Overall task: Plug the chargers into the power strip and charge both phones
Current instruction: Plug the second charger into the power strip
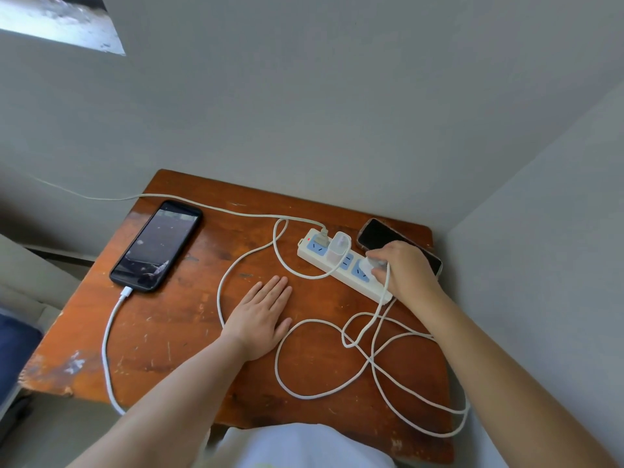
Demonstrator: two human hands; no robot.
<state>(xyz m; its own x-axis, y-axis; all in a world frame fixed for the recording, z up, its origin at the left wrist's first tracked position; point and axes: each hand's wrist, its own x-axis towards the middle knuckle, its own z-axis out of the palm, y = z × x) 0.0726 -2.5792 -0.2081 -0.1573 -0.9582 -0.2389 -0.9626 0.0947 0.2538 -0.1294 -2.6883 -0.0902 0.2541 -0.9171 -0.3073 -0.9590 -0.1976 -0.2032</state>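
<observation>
A white power strip with blue sockets lies at the table's back right, its red light lit. One white charger stands plugged in it. My right hand pinches a second white charger at a socker further along the strip. A black phone lies at the left with a white cable in its port. A second dark phone lies behind the strip, partly hidden by my right hand. My left hand rests flat on the table.
The worn wooden table stands in a grey wall corner. Loose loops of white cable cover its right front part. The strip's own cord runs off to the left. A blue cushion sits at the far left.
</observation>
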